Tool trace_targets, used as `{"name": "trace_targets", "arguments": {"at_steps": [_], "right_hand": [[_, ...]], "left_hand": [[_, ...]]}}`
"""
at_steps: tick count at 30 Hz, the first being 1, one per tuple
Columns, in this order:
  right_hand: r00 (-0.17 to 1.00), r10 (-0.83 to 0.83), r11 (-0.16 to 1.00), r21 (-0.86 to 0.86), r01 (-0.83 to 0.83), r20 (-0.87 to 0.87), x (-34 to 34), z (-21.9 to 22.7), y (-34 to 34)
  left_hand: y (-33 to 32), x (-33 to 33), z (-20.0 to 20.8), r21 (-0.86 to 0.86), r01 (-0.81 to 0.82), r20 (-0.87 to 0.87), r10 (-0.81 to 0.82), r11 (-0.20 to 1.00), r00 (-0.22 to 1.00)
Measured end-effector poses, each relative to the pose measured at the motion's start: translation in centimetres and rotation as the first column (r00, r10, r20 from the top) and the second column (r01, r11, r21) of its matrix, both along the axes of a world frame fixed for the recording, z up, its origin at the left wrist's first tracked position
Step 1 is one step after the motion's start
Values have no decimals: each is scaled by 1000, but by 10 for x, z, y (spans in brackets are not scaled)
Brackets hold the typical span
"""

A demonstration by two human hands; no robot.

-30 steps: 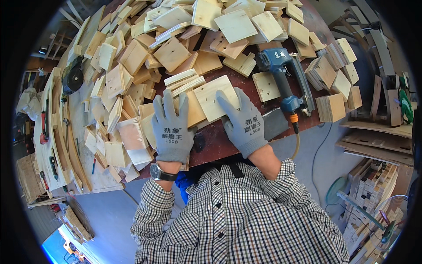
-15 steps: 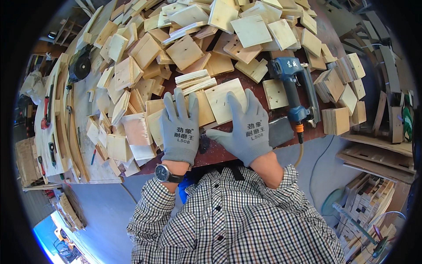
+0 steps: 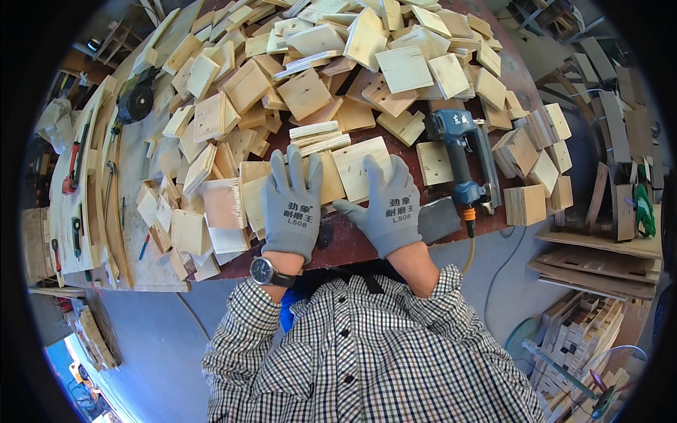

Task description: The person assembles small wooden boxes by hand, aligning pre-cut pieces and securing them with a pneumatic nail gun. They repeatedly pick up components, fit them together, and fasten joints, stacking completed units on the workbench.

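Both of my hands wear grey gloves at the table's near edge. My left hand (image 3: 291, 211) lies flat, fingers stretched over pale wooden blocks, one of which, a tan block (image 3: 331, 178), shows beside its fingers. My right hand (image 3: 389, 211) rests its fingers on the lower right of a square plywood piece (image 3: 358, 166), thumb spread toward my left hand. Two small dark marks show on that square. Just beyond my fingers lie stacked thin plywood strips (image 3: 317, 135). To the right, a blue pneumatic nail gun (image 3: 458, 151) with an orange hose fitting lies untouched.
A large heap of wooden blocks (image 3: 303, 92) covers the table's far and left parts. More blocks (image 3: 525, 204) stand stacked at the right edge. A dark grey flat pad (image 3: 438, 220) lies beside my right hand. Hand tools (image 3: 75, 166) lie on boards at left.
My right hand has shifted slightly left and drawn its fingers down a little on the plywood square. My left hand keeps its place on the blocks. The whole view has shifted slightly.
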State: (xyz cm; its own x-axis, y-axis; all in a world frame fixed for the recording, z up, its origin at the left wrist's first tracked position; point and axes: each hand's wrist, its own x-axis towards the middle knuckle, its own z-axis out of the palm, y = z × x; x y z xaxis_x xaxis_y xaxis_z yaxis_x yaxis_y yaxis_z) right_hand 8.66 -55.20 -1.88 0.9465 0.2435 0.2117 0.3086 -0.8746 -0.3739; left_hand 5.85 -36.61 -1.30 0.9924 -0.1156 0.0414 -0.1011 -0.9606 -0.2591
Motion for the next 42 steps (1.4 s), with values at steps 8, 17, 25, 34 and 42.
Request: {"name": "trace_targets", "arguments": {"at_steps": [8, 17, 25, 34, 42], "right_hand": [[999, 53, 994, 100, -54, 8, 7, -3, -8], [969, -82, 985, 170, 43, 233, 38, 11, -51], [984, -64, 996, -44, 72, 168, 24, -14, -56], [985, -107, 994, 35, 103, 136, 15, -8, -57], [984, -133, 984, 135, 116, 120, 7, -26, -61]], "left_hand": [[-1, 1, -3, -47, 14, 59, -11, 999, 998], [-2, 1, -4, -9, -10, 21, 10, 1000, 1000], [0, 1, -1, -33, -3, 4, 3, 999, 1000], [8, -5, 9, -186, 47, -13, -51, 981, 999], [13, -5, 13, -160, 63, -45, -71, 985, 996]]}}
